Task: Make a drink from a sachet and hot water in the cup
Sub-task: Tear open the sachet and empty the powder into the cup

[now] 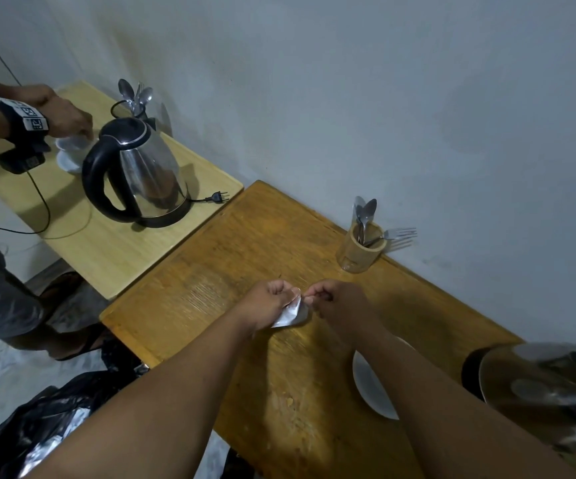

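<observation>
A small white sachet (291, 314) is held above the brown wooden table (245, 243). My left hand (269, 302) pinches its left top corner and my right hand (338, 302) pinches the top edge just beside it. A white saucer (371, 385) lies under my right forearm, which hides any cup on it. A steel kettle (545, 385) shows blurred at the right edge.
A bamboo holder (359, 245) with spoons and a fork stands by the wall. On the lighter table (113, 243) to the left, another person's hands touch a white cup (72, 143) behind a second kettle (137, 171). A black bag (44, 426) lies on the floor.
</observation>
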